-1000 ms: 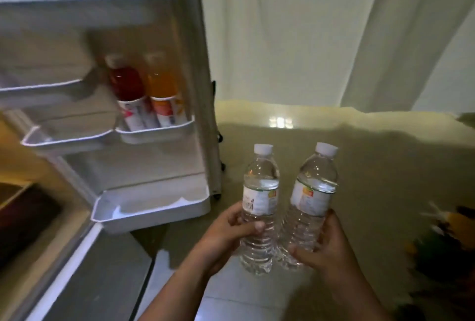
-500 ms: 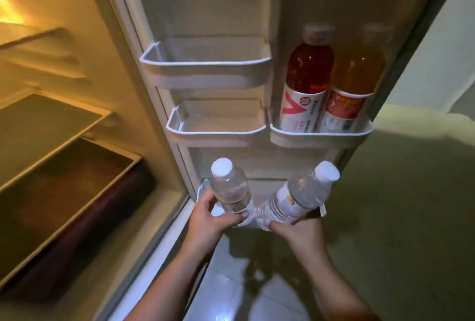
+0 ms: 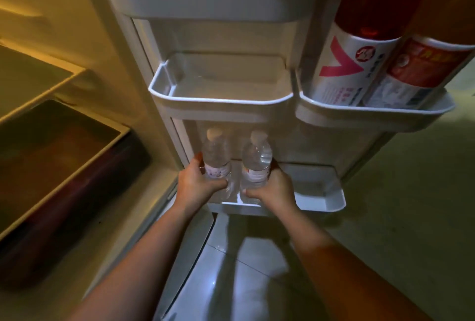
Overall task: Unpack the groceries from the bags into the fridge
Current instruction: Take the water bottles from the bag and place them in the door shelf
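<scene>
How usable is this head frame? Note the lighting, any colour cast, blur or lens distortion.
Head view: dim overall; warm yellow light falls only on the fridge interior shelves, while the white door bins look grey. Wide-angle bending curves the door edges. The two clear water bottles are soft and murky, and their labels cannot be read.

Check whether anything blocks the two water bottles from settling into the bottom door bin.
Nothing visible does. The two clear plastic water bottles stand upright in the white bottom door bin, which shows only bare plastic to their right.
</scene>
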